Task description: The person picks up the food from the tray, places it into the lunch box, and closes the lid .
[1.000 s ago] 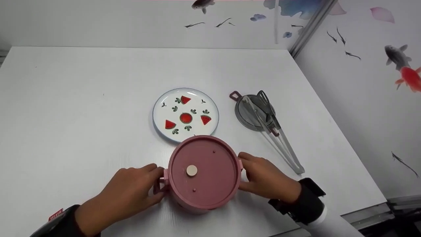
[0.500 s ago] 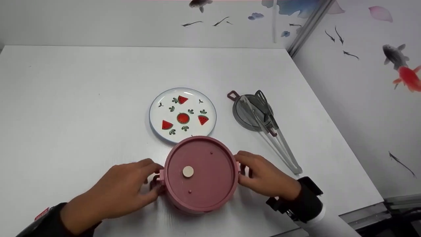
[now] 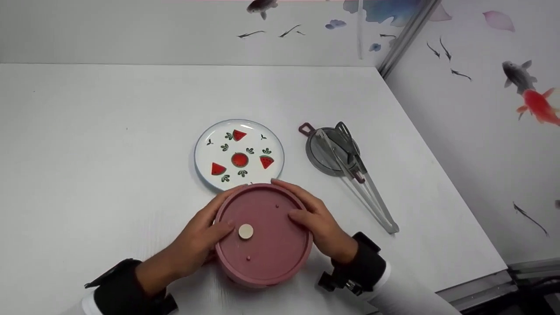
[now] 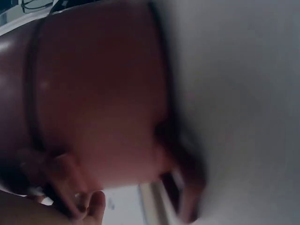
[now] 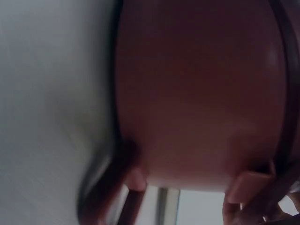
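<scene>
A pink pot (image 3: 249, 282) stands near the table's front, capped by a pink lid (image 3: 271, 245) with a cream knob (image 3: 246, 232). My left hand (image 3: 194, 240) grips the lid's left side, its thumb lying on top near the knob. On the opposite side my right hand (image 3: 321, 225) holds the lid, thumb on its top and fingers along the far rim. The left wrist view shows the pot's wall (image 4: 108, 93) with a loop handle (image 4: 190, 187) low down. Another low handle (image 5: 108, 192) appears in the right wrist view, beside the pot's wall (image 5: 197, 93).
Behind the pot lies a white plate (image 3: 253, 140) with watermelon pictures, partly covered by the lid. To its right, tongs (image 3: 372, 197) and a dark slotted utensil (image 3: 348, 138) lie across a grey round dish (image 3: 317, 155) with maroon handles. A wall (image 3: 477, 131) borders the table's right side.
Both hands have moved from the small side handles up to the lid's edge, bringing their thumbs onto its top. The pot stays in place on the table; the view shifts slightly.
</scene>
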`<state>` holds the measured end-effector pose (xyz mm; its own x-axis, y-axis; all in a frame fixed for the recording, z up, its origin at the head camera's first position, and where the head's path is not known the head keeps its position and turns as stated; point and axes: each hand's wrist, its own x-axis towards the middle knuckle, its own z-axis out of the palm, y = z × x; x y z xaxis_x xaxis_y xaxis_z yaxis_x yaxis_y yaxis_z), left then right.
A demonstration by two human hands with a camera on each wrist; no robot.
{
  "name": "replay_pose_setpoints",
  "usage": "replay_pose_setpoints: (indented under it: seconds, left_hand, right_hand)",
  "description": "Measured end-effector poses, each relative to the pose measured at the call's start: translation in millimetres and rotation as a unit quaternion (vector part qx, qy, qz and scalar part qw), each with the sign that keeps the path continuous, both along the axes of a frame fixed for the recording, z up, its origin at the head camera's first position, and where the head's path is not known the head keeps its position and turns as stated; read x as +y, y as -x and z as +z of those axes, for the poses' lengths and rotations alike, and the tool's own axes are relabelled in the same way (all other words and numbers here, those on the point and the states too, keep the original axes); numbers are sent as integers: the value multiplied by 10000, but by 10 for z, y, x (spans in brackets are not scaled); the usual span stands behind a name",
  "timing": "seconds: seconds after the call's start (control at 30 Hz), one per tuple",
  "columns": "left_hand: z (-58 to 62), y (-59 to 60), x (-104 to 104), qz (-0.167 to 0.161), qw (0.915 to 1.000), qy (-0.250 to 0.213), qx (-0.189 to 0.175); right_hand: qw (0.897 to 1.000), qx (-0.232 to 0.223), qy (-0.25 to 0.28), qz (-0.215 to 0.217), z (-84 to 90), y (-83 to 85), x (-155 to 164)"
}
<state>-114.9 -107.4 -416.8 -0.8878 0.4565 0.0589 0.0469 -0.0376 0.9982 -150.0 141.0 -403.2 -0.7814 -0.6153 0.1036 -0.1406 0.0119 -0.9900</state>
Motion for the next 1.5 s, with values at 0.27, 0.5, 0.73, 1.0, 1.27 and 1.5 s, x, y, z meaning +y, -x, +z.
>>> replay_pose_setpoints:
  seconds: [0.27, 0.5, 0.73, 1.0, 1.27, 1.5]
  left_hand:
    - [-131, 25, 47, -97, 9973, -672, 270]
    - [-195, 15, 130, 439, 9917, -911, 792]
    - [-225, -24, 183, 915, 9867, -979, 921]
    - [-249, -26, 199, 1326, 9805, -1113, 930]
    - [-248, -28, 210, 1416, 9757, -1230, 1136]
    - [-243, -9, 189, 1279, 9803, -1044, 1080]
  right_hand:
    - [9983, 505, 232, 193, -69, -9, -26]
    - [9940, -109, 1065, 237, -249, -9, -71]
    - [9893, -127, 1449, 91, -229, -70, -138]
    - [9849, -131, 1724, -25, -230, -75, -203]
    - [9815, -189, 1903, 9, -291, -59, -187]
    - [9830, -212, 1824, 88, -323, -39, -167]
